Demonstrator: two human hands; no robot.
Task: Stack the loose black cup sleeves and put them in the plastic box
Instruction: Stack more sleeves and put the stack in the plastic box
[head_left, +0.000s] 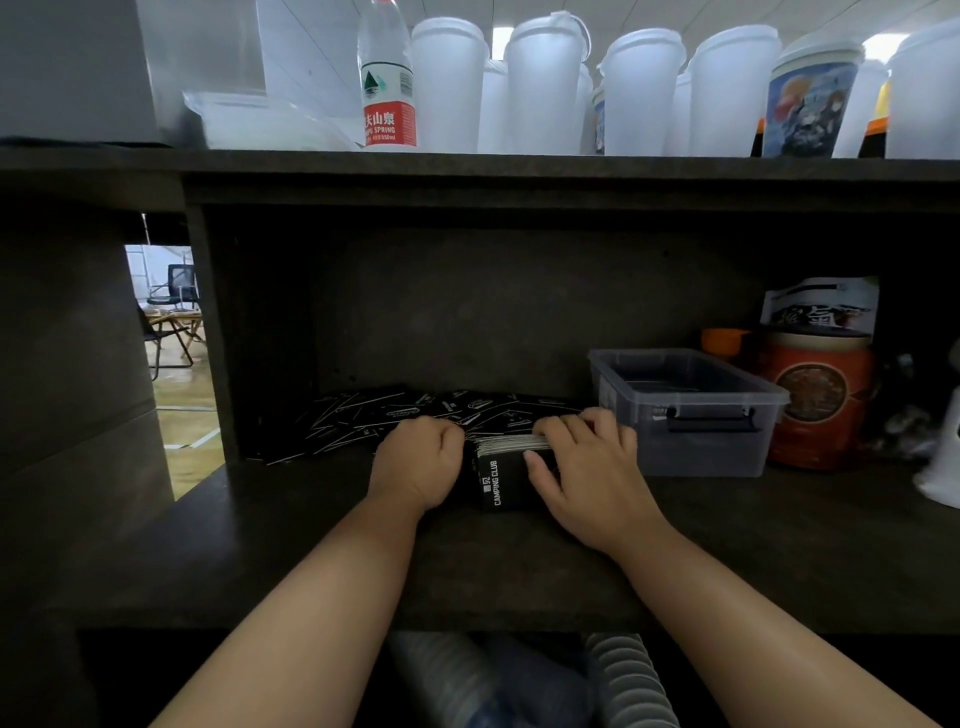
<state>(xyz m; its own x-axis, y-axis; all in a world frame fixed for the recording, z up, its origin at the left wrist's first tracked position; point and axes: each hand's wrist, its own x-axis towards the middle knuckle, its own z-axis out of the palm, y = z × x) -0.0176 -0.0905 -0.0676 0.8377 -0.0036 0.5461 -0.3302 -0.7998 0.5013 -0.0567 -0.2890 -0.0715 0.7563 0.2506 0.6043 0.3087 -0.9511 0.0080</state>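
Note:
A stack of black cup sleeves (497, 480) printed "CAMPING CLUB" stands on edge on the dark shelf, held between both hands. My left hand (420, 462) grips its left side with curled fingers. My right hand (582, 462) holds its right side, thumb on the front face and fingers over the top edges. Behind the hands lies a scattered pile of loose black sleeves (395, 415). The clear plastic box (691, 410) stands just to the right of my right hand, lid off; something dark lies on its bottom.
An orange-red printed tub (815, 400) stands right of the box. The shelf above carries white lidded cups (545, 88), a water bottle (387, 78) and a clear tray (260, 122). Stacked cups (623, 680) show below the shelf's front edge.

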